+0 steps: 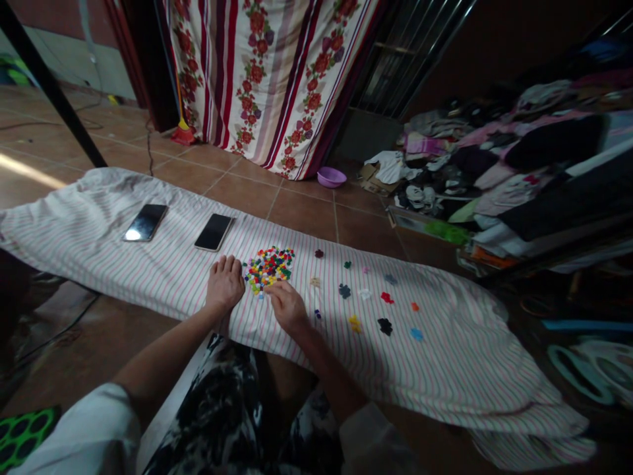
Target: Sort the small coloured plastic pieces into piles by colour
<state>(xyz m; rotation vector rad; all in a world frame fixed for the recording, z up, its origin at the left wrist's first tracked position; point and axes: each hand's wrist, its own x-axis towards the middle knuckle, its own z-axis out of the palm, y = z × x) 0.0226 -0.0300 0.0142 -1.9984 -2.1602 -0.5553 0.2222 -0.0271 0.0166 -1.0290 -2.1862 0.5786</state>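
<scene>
A mixed heap of small, many-coloured pieces (271,265), too small to name exactly, lies on a striped cloth (182,277). My left hand (225,284) rests flat beside the heap's left edge, palm down. At the heap's near edge, my right hand (287,307) has thumb and fingers pinched together; whatever is between them is hidden. To the right, small single-colour groups are spread out, among them black pieces (384,326), yellow pieces (355,323), red pieces (386,298), dark grey pieces (344,290) and blue pieces (417,334).
Two phones, a silver-edged one (145,222) and a black-screened one (214,232), lie left of the heap. Beyond the cloth are a floral curtain (277,86), a purple basin (331,177) and a red broom (184,134). Piled clothes (475,158) fill the right side.
</scene>
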